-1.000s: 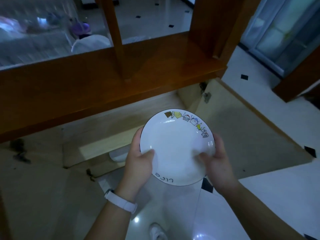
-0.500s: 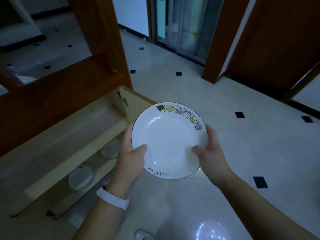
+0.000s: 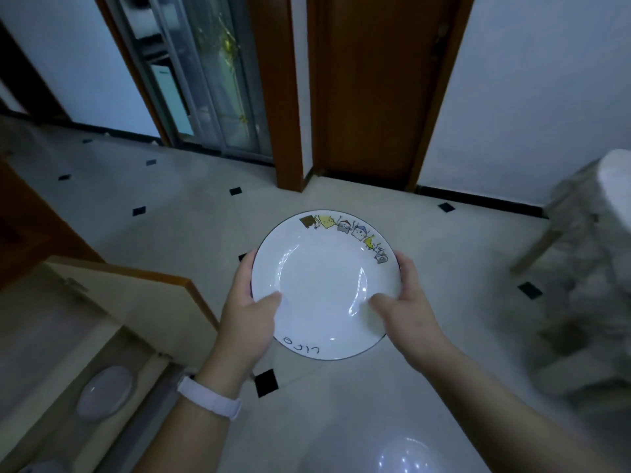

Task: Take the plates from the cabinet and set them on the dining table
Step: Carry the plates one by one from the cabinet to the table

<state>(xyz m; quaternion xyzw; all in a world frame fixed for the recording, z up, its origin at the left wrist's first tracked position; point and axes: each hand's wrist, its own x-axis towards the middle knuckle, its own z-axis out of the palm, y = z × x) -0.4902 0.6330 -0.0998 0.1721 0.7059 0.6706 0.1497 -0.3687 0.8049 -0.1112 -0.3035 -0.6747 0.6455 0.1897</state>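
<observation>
A: Log entry. What differs from a second ago?

B: The view, mostly. A second ago the cabinet (image 3: 51,336) fills the frame. Now it sits at the lower left edge with its open flap (image 3: 143,298) swung out, and a wooden door (image 3: 375,87) and a glass door (image 3: 205,73) lie ahead. The person turns right, away from the shelves.

A: And the plate?

B: The plate (image 3: 324,278) is in the air over the tiled floor (image 3: 170,233), out in front of the body and roughly level, with the cartoon strip on the far rim and the writing on the near rim. The grip is unchanged across all three frames. The left hand (image 3: 246,319) clasps the left rim, thumb laid on the upper face and fingers curled beneath. The right hand (image 3: 413,312) mirrors it on the right rim.

A: Anything left behind?

B: One other plate (image 3: 104,392) lies on the cabinet shelf at lower left. Judgement: at least one more trip is needed.

A: Is the bench in sight?

B: Cannot tell. A blurred pale shape (image 3: 587,268) on wooden legs stands at the right edge, either a chair or part of the bench. Judgement: the pick-up is finished for this plate, the carry is under way, and the set-down is not yet done
</observation>
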